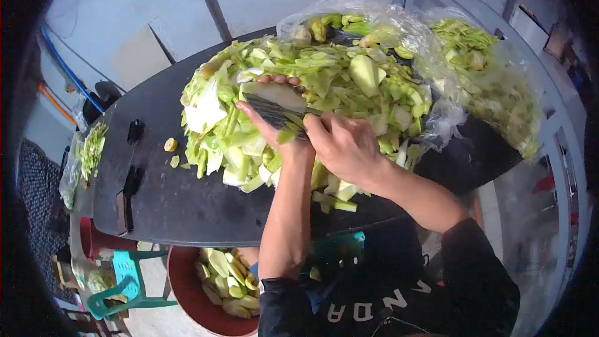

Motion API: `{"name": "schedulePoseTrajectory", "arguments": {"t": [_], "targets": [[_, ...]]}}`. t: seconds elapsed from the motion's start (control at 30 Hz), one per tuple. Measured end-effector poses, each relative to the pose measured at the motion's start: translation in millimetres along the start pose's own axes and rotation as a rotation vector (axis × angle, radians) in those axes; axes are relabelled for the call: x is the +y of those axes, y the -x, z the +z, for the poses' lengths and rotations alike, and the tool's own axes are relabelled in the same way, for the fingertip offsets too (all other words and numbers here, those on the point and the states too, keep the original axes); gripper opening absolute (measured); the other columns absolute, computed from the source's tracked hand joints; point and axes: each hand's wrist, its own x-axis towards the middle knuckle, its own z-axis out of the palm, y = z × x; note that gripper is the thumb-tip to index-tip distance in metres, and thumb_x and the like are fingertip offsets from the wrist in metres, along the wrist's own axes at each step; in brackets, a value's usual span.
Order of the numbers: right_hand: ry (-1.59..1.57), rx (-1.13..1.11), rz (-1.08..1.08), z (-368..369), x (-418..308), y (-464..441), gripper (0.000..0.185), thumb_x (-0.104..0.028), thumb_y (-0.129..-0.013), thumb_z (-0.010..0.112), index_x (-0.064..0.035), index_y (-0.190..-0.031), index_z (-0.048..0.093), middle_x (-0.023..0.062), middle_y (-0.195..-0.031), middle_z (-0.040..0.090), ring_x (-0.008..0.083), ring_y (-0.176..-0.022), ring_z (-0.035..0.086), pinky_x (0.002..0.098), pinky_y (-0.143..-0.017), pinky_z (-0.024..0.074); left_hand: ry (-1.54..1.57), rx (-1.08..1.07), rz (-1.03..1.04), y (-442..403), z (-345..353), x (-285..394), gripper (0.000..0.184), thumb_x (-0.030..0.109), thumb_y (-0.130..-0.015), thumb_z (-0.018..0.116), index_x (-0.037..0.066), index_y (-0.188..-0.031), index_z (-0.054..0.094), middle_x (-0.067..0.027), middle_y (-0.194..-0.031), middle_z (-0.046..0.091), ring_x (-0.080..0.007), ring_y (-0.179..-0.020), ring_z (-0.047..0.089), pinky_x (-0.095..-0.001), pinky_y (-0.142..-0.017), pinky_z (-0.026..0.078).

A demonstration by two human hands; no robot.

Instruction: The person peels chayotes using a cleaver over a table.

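Observation:
My left hand (269,130) is closed around a pale, peeled green fruit or vegetable piece (274,92), with its fingertips showing along the far side. A knife (272,111) with a broad, dark, streaked blade is in my right hand (346,150). Its blade lies across the near side of the piece, and thin green slivers cling by the blade and my left wrist. Under both hands spreads a large heap of green peelings and cut pieces (249,143). A bigger pale green piece (365,75) lies on top of the heap.
The heap sits on a dark table (187,212) with a curved edge. Clear plastic bags (446,112) of greens crowd the right side. Below stand a red-brown tub (181,287) of peeled pieces and a green plastic stool (128,274). Small dark objects (134,131) lie at the table's left.

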Motion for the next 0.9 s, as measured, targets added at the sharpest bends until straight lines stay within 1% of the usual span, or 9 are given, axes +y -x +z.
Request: {"name": "schedulePoseTrajectory", "arguments": {"t": [0.17,0.43,0.47,0.63,0.67,0.73,0.77,0.83,0.9], "targets": [[-0.357,0.006,0.135,-1.4,13.8,-4.3,0.012,-0.006,-0.084,0.062,0.0,-0.091,0.055,0.0176,-0.072,0.06,0.0362,-0.061,0.063,0.043,-0.052,0.0483,-0.24,0.135,-0.065,2.1,5.2,7.5,0.065,0.065,-0.095,0.032,0.005,-0.113,0.052,-0.0101,-0.104,0.056,-0.0257,-0.096,0.055,-0.0417,-0.086,0.046],[-0.395,0.104,0.491,-36.6,58.8,-22.3,0.019,-0.015,-0.091,0.061,0.0033,-0.094,0.058,0.0199,-0.068,0.06,0.0329,-0.056,0.059,0.0383,-0.052,0.0442,0.154,0.302,-0.253,-11.4,6.4,17.2,0.062,0.058,-0.097,0.031,0.003,-0.123,0.045,-0.0202,-0.123,0.051,-0.037,-0.116,0.051,-0.0543,-0.102,0.039],[-0.419,0.114,0.484,-39.6,64.8,-24.6,0.02,-0.017,-0.091,0.061,0.0029,-0.093,0.057,0.0214,-0.069,0.061,0.0381,-0.061,0.06,0.0434,-0.055,0.0454,0.2,0.33,-0.259,-12.2,7.4,17.7,0.062,0.057,-0.097,0.031,0.002,-0.124,0.044,-0.0213,-0.125,0.05,-0.0382,-0.117,0.05,-0.0557,-0.104,0.038],[-0.364,0.178,0.49,-56.5,87.7,-17.8,0.023,-0.018,-0.09,0.063,0.0039,-0.095,0.059,0.0203,-0.071,0.064,0.0393,-0.068,0.064,0.0445,-0.06,0.0481,0.291,0.269,-0.298,3.1,-4.4,64.0,0.057,0.048,-0.097,0.038,0.001,-0.128,0.049,-0.0213,-0.127,0.051,-0.0356,-0.117,0.051,-0.0475,-0.094,0.046],[-0.374,0.178,0.491,-59.0,94.1,-12.7,0.023,-0.018,-0.09,0.063,0.0039,-0.095,0.059,0.0203,-0.071,0.064,0.0393,-0.068,0.064,0.0445,-0.06,0.0481,0.211,0.15,-0.267,14.8,-11.3,86.3,0.052,0.042,-0.096,0.045,0.001,-0.127,0.05,-0.0189,-0.126,0.054,-0.0329,-0.112,0.054,-0.0439,-0.089,0.048],[-0.415,0.298,0.577,-63.9,111.8,0.7,0.025,-0.021,-0.09,0.064,0.0035,-0.095,0.06,0.0156,-0.069,0.065,0.0294,-0.063,0.065,0.0405,-0.059,0.0482,-0.225,0.484,0.067,56.5,-3.7,136.7,0.049,0.036,-0.093,0.055,0.002,-0.128,0.05,-0.0119,-0.117,0.059,-0.0263,-0.1,0.058,-0.0368,-0.076,0.051],[-0.394,0.337,0.614,-67.4,122.4,8.0,0.026,-0.022,-0.09,0.064,0.0032,-0.095,0.061,0.0141,-0.07,0.065,0.0238,-0.062,0.064,0.0379,-0.059,0.0484,-0.109,0.24,0.077,80.7,-23.4,169.3,0.051,0.035,-0.092,0.057,0.003,-0.13,0.048,-0.0113,-0.114,0.059,-0.0249,-0.098,0.057,-0.0361,-0.072,0.05],[-0.294,0.397,0.732,-76.9,137.6,19.6,0.025,-0.022,-0.09,0.066,0.0027,-0.093,0.063,0.011,-0.07,0.065,0.0135,-0.059,0.059,0.0318,-0.058,0.0479,-0.173,0.193,0.271,140.4,-77.5,235.3,0.056,0.033,-0.09,0.059,0.0,-0.133,0.045,-0.0175,-0.122,0.057,-0.0298,-0.105,0.057,-0.0417,-0.084,0.051],[-0.379,0.572,0.708,-78.0,155.0,28.9,0.024,-0.021,-0.089,0.067,0.0024,-0.095,0.064,0.0076,-0.07,0.065,0.0129,-0.059,0.058,0.0309,-0.058,0.0479,-0.019,0.585,0.612,201.9,-145.2,287.3,0.051,0.036,-0.092,0.05,0.001,-0.129,0.048,-0.017,-0.119,0.058,-0.0321,-0.105,0.057,-0.045,-0.083,0.051]]}}
